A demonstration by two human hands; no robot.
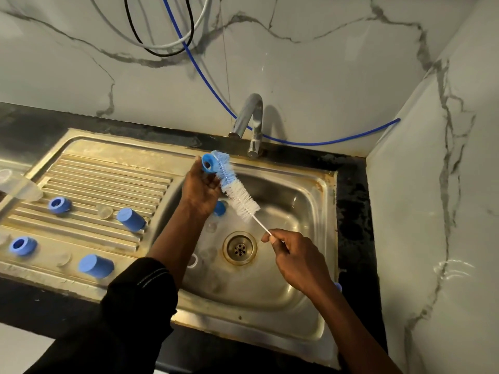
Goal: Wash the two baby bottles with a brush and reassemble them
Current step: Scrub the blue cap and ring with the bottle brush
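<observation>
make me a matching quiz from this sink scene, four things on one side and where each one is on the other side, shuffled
Things
1. bottle brush
2. blue ring next to the brush head
3. front blue cap
4. drain

Places
A. on its side on the drainboard
B. in the floor of the sink basin
C. gripped in the left hand
D. thin handle pinched by the right hand

Pairs: 1-D, 2-C, 3-A, 4-B
</observation>
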